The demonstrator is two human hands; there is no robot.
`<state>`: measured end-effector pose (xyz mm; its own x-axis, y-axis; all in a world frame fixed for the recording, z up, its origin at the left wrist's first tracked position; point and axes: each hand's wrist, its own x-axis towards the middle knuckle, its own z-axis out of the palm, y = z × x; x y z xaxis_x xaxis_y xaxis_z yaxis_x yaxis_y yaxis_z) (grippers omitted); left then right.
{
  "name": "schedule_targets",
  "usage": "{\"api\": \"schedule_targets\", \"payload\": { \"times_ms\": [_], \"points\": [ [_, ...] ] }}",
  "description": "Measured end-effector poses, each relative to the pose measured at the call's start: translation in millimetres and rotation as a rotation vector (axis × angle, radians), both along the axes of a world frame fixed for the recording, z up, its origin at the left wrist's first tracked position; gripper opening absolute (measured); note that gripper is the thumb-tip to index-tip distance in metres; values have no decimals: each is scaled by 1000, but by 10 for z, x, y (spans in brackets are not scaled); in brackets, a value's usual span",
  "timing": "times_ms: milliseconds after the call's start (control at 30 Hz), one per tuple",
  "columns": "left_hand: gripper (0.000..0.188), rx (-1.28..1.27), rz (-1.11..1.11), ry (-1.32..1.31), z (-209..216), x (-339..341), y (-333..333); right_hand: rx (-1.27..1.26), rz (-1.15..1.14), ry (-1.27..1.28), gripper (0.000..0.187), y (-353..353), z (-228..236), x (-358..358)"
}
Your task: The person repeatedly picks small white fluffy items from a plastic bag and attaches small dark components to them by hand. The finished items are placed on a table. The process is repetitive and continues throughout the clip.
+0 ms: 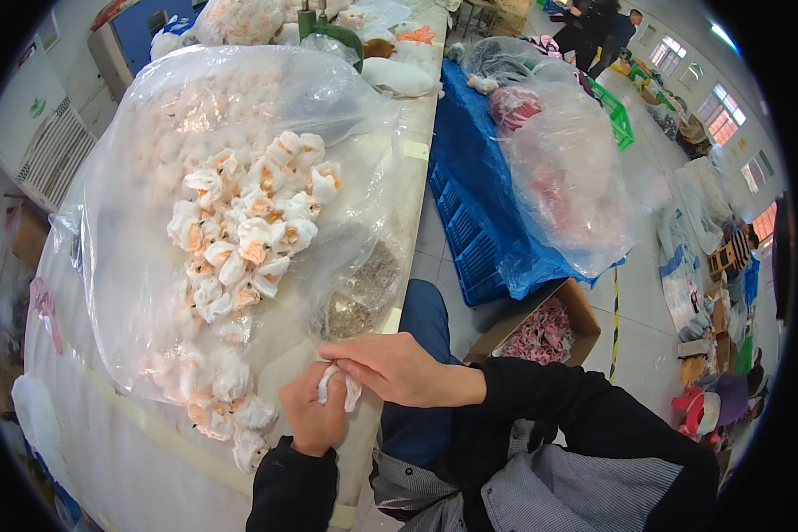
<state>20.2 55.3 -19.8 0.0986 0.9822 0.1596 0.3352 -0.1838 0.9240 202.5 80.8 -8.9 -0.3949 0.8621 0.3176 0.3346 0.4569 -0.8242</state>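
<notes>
At the table's near edge my left hand [313, 415] is closed round a small white fabric piece [349, 393], part of which pokes out beside the fingers. My right hand [410, 372] reaches across from the right, its fingertips pressed together on the same piece at the top of the left hand. What lies between the fingertips is hidden. Just left and beyond the hands are several small white plush pieces with orange parts [248, 222], heaped at the mouth of a large clear plastic bag [124, 301]. A clear bag of small grainy bits [361, 288] lies right behind my hands.
Right of the table [177, 443] stand blue plastic crates [461, 239] under blue sheeting, topped by a clear bag with pink contents [567, 177]. A cardboard box of pink scraps [541, 332] sits on the floor below. A green metal tool [328, 31] stands at the table's far end.
</notes>
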Motion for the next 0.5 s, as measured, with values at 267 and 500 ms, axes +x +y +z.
{"api": "schedule_targets", "payload": {
  "times_ms": [267, 500],
  "points": [
    [12, 23, -14, 13, 0, 3, -11, -193, 64, -26, 15, 175, 231, 119],
    [10, 43, -64, 50, 16, 14, 10, -481, 106, 126, 15, 181, 287, 193]
  ]
}}
